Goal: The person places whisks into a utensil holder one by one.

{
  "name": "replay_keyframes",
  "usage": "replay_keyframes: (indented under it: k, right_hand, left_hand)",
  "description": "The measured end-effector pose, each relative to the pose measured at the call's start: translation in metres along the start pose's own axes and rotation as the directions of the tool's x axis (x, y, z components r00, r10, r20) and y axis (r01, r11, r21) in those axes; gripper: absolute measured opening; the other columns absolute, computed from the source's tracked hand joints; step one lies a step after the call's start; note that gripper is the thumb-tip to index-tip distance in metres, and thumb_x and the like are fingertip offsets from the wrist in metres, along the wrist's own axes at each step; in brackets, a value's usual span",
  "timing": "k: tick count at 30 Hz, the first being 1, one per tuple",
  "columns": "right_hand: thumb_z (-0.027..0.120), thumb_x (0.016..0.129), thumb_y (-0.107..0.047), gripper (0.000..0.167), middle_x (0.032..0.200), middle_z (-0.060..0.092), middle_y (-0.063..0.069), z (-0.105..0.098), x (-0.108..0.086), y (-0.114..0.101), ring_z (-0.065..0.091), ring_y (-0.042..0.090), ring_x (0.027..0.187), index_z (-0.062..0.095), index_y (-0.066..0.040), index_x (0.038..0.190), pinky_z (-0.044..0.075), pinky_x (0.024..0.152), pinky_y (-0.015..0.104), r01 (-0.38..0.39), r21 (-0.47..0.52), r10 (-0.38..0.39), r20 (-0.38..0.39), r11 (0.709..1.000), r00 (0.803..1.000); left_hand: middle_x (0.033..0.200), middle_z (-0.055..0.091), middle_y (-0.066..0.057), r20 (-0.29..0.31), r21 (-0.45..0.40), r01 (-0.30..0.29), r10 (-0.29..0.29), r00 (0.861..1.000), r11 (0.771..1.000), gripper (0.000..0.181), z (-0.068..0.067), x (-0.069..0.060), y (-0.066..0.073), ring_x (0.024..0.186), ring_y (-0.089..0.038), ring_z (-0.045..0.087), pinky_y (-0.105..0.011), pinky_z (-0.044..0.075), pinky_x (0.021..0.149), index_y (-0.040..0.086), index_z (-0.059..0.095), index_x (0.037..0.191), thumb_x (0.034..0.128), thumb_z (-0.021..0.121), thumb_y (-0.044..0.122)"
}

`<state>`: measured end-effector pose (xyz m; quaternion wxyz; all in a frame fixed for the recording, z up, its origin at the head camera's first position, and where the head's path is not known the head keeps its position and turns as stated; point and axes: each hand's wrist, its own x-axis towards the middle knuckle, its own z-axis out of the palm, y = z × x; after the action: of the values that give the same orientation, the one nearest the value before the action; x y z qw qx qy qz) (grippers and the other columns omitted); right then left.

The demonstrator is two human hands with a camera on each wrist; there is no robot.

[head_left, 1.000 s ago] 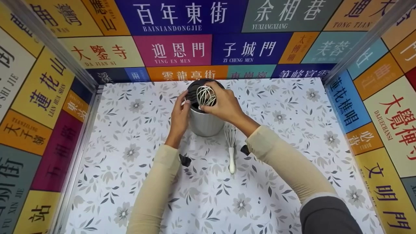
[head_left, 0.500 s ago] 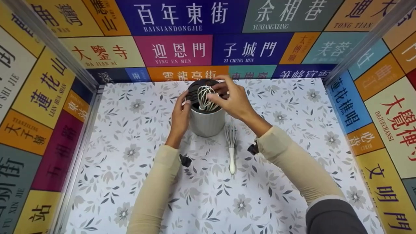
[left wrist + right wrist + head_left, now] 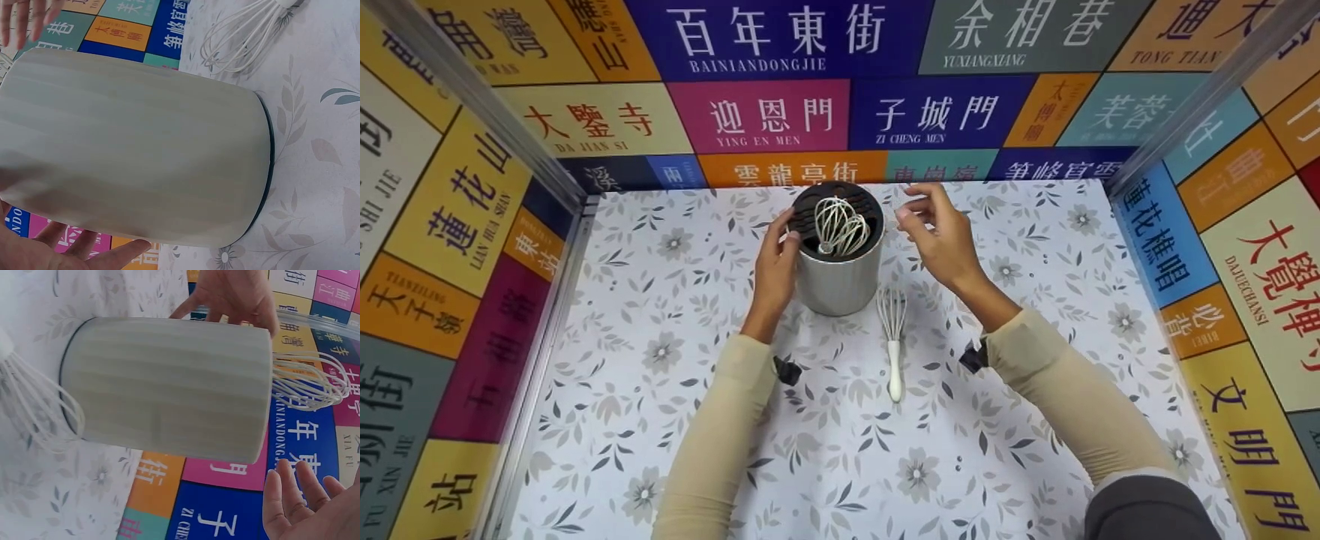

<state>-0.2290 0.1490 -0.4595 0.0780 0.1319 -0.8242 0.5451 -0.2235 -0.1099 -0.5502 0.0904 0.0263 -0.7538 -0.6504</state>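
Observation:
A light grey cylindrical holder [image 3: 838,289] with a dark slotted top stands upright on the table. Two whisk heads [image 3: 840,223] stick up out of its opening. My left hand [image 3: 777,274] rests against the holder's left side, fingers near the rim; the left wrist view shows its fingers [image 3: 115,256] alongside the wall. To the right of the holder my right hand [image 3: 945,236] is in the air, fingers loosely bent and holding nothing, apart from the holder. Another whisk [image 3: 894,345] lies on the table just in front and to the right, its white handle toward me.
A white floral cloth [image 3: 660,420] covers the table. Panels with large lettering [image 3: 780,112] stand at the back and both sides, with metal posts at the corners. Black pieces [image 3: 787,370] show beside both wrists.
My right hand has let go of a whisk head at the holder's opening and moved away to the right. The left hand has stayed against the holder.

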Motion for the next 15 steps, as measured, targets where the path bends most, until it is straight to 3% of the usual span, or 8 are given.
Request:
replay_keyframes:
  k: [6, 15]
  right_hand:
    - [0.065, 0.1, -0.035, 0.042, 0.112, 0.073, 0.008, -0.004, -0.013, 0.025, 0.072, 0.02, 0.09, 0.055, -0.012, 0.134, 0.057, 0.07, 0.022, -0.054, -0.045, 0.055, 0.018, 0.998, 0.998]
    - [0.07, 0.093, -0.049, 0.054, 0.107, 0.072, 0.005, -0.005, -0.038, 0.065, 0.074, 0.02, 0.085, 0.053, -0.016, 0.133, 0.062, 0.068, 0.04, -0.201, -0.06, 0.204, 0.047, 0.978, 0.978]
  left_hand:
    - [0.156, 0.048, -0.003, 0.012, 0.007, 0.001, -0.002, 1.0, 1.0, 0.043, -0.001, -0.001, 0.0, 0.131, -0.023, 0.058, -0.041, 0.047, 0.105, 0.031, 0.05, 0.15, 0.1073, 0.048, 0.034]
    - [0.154, 0.05, -0.003, 0.012, -0.017, -0.006, 0.006, 1.0, 1.0, 0.043, -0.001, -0.001, 0.0, 0.126, -0.024, 0.06, -0.04, 0.049, 0.103, 0.03, 0.051, 0.15, 0.1073, 0.049, 0.032]
